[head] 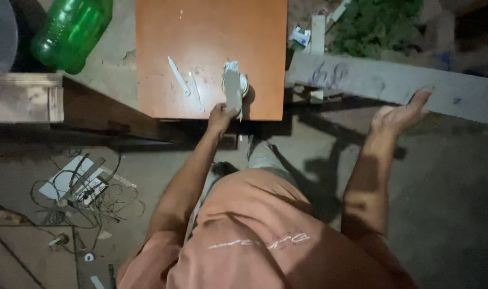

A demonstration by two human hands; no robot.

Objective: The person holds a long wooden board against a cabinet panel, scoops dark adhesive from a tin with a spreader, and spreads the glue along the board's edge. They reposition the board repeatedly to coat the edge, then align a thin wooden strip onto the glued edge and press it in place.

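Observation:
My left hand [220,116] grips a flat grey scraper-like tool [232,90] whose blade rests over a small round tin [243,84] on the orange board [212,32]. Two thin pale strips [178,76] lie on the board left of the tin. Off to the right, my right hand [401,111] is raised with its fingers spread and holds nothing, just in front of a long grey plank [393,81].
A green plastic bottle [71,32] lies at the top left. Wooden boards [24,96] stand at the left. Tangled wires [89,195] and scraps litter the concrete floor at the lower left. Green foliage [375,24] shows at the top right.

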